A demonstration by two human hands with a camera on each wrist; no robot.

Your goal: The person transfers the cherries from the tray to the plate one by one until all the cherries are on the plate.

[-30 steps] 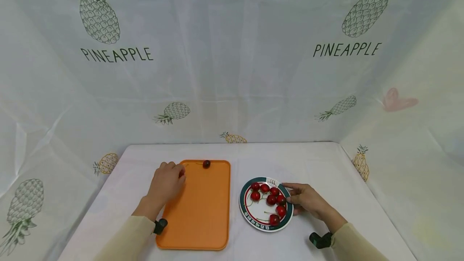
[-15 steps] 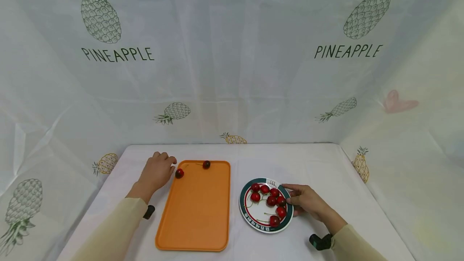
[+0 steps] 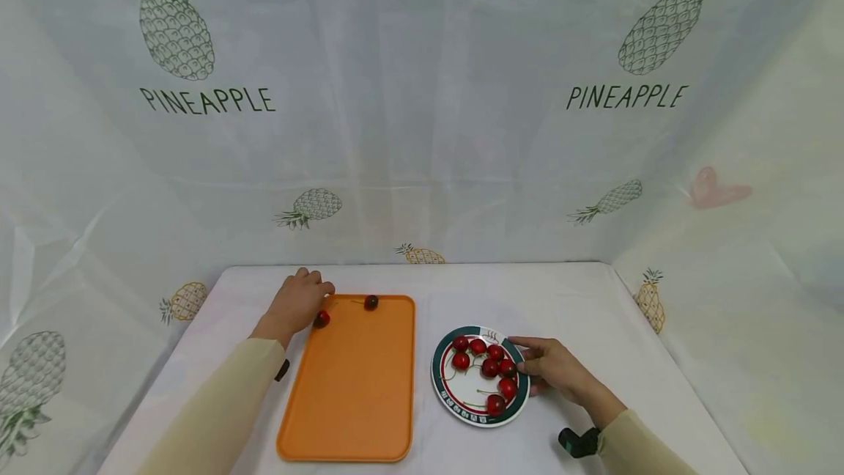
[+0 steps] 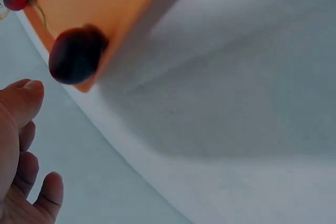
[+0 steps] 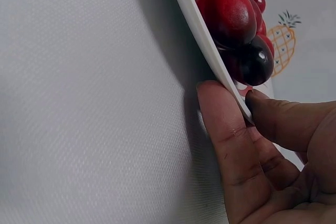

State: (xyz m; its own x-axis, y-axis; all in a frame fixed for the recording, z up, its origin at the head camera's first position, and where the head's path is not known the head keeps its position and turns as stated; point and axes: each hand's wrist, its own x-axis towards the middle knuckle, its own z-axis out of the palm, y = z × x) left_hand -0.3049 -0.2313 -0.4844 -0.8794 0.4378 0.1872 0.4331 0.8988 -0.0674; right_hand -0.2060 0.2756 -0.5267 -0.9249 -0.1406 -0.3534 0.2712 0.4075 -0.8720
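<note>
An orange tray point(image 3: 349, 394) lies left of centre in the head view. One cherry point(image 3: 371, 303) with a stem sits at its far edge, and a dark red cherry point(image 3: 321, 319) is by its far left corner. My left hand point(image 3: 295, 306) is beside that corner; in the left wrist view its fingers are loosely bent with nothing between them, and the dark cherry point(image 4: 77, 56) is just past the thumb. My right hand point(image 3: 560, 369) pinches the right rim of a round plate point(image 3: 443, 391), thumb on top and fingers underneath. Several red cherries point(image 3: 489, 367) with stems are on the plate.
A white cloth covers the table point(image 3: 560, 299), whose far edge meets a hanging curtain point(image 3: 422, 130) printed with pineapples. The curtain also closes in both sides. A strip of cloth separates the tray from the plate.
My left hand drew back leftward off the tray, uncovering the corner cherry, then came a little forward and right to the corner. My right hand and the plate stay put; the head view shifts slightly.
</note>
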